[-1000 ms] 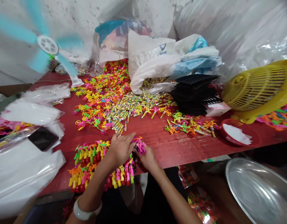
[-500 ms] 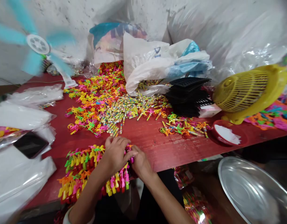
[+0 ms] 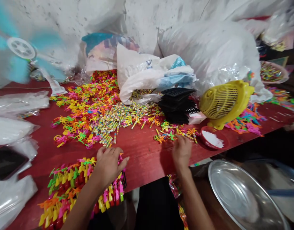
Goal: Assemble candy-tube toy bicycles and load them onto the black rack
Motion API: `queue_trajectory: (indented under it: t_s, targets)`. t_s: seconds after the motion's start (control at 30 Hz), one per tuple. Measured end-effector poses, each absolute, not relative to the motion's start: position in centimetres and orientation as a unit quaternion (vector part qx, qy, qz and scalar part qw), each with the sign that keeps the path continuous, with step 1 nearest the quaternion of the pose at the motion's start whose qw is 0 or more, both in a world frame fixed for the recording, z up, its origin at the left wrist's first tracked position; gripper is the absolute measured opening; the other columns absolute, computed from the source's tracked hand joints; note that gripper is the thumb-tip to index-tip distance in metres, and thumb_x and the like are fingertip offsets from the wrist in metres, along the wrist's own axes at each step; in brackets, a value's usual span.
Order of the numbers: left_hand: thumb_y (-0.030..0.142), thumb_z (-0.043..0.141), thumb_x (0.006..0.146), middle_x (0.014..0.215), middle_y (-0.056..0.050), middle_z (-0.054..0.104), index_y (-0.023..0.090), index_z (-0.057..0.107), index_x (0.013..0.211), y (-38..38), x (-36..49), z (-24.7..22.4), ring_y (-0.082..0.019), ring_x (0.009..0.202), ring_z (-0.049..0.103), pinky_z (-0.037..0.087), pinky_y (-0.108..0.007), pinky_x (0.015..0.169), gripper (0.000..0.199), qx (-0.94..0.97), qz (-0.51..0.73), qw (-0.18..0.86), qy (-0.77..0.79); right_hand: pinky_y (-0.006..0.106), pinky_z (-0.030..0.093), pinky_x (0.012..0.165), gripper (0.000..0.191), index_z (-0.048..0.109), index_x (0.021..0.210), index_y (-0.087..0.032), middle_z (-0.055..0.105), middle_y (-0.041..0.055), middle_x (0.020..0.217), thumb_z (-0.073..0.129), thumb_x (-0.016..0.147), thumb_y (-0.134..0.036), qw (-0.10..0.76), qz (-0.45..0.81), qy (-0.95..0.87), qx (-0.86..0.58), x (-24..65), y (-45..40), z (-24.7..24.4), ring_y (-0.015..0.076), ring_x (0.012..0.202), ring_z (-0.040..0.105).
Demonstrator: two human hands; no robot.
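Observation:
My left hand rests, fingers spread, on the right part of the rows of colourful plastic pieces along the table's near edge. A black edge shows beside those rows. My right hand is at the small pile of colourful pieces and striped sticks, right of centre; its fingertips are curled and blurred, and what they hold, if anything, is hidden. Farther back lie a heap of striped sticks and a spread of bright plastic pieces.
Black trays are stacked beside a yellow fan and a red basket. A blue-bladed fan spins at left, near plastic bags and a phone. A metal basin is below right.
My right hand has left my left hand's side and moved right to the small pile. My left hand stays on the rows. The view has turned to the right.

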State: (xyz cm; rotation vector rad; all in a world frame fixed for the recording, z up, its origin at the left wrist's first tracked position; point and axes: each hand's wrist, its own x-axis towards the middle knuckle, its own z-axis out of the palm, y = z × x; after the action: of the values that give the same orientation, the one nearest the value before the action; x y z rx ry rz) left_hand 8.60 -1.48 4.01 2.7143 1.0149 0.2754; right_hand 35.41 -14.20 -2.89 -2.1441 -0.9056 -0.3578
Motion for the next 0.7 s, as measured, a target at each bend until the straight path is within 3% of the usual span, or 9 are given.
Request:
queue_trajectory:
  t_s: [0.1, 0.2, 0.33, 0.5, 0.7]
  targets:
    - [0.041, 0.048, 0.089, 0.094, -0.007, 0.070, 0.018, 0.060, 0.095, -1.3, 8.8, 4.0, -0.026, 0.098, 0.062, 0.030, -0.050, 0.099, 0.027, 0.922, 0.093, 0.118, 0.356, 0.045, 0.038, 0.078, 0.033, 0.068, 0.103, -0.014, 0.061, 0.0185, 0.106, 0.043, 0.082, -0.010, 0.251, -0.173, -0.307, -0.902, 40.0, -16.2, -3.6, 0.0320, 0.094, 0.050]
    - [0.044, 0.048, 0.089, 0.100, -0.010, 0.070, 0.017, 0.061, 0.097, -1.0, 9.0, 4.2, -0.028, 0.104, 0.060, 0.029, -0.051, 0.101, 0.031, 0.918, 0.091, 0.110, 0.369, 0.040, 0.036, 0.073, 0.028, 0.070, 0.098, -0.016, 0.064, 0.0156, 0.099, 0.045, 0.085, -0.014, 0.206, -0.155, -0.386, -0.886, 39.5, -16.0, -5.0, 0.0284, 0.086, 0.050]
    - [0.044, 0.046, 0.090, 0.104, -0.011, 0.070, 0.017, 0.061, 0.101, -0.5, 9.2, 4.6, -0.029, 0.107, 0.059, 0.028, -0.051, 0.101, 0.033, 0.912, 0.070, 0.109, 0.389, 0.037, 0.039, 0.073, 0.026, 0.069, 0.100, -0.016, 0.065, 0.0120, 0.089, 0.046, 0.090, -0.020, 0.249, -0.146, -0.470, -0.834, 35.3, -13.6, -6.4, 0.0247, 0.079, 0.050]
    - [0.047, 0.044, 0.091, 0.108, -0.010, 0.069, 0.018, 0.060, 0.104, -0.4, 9.0, 4.6, -0.028, 0.108, 0.059, 0.028, -0.052, 0.102, 0.036, 0.916, 0.075, 0.114, 0.377, 0.036, 0.040, 0.076, 0.024, 0.064, 0.099, -0.017, 0.065, 0.0096, 0.090, 0.042, 0.093, -0.021, 0.344, -0.151, -0.485, -0.790, 32.4, -12.4, -6.4, 0.0236, 0.083, 0.051]
    - [0.047, 0.042, 0.092, 0.110, -0.010, 0.069, 0.018, 0.060, 0.107, -0.3, 8.9, 4.1, -0.028, 0.111, 0.058, 0.027, -0.054, 0.104, 0.038, 0.917, 0.089, 0.122, 0.369, 0.038, 0.042, 0.077, 0.019, 0.064, 0.098, -0.017, 0.066, 0.0101, 0.092, 0.048, 0.089, -0.022, 0.370, -0.123, -0.482, -0.785, 31.9, -13.8, -5.7, 0.0239, 0.084, 0.053]
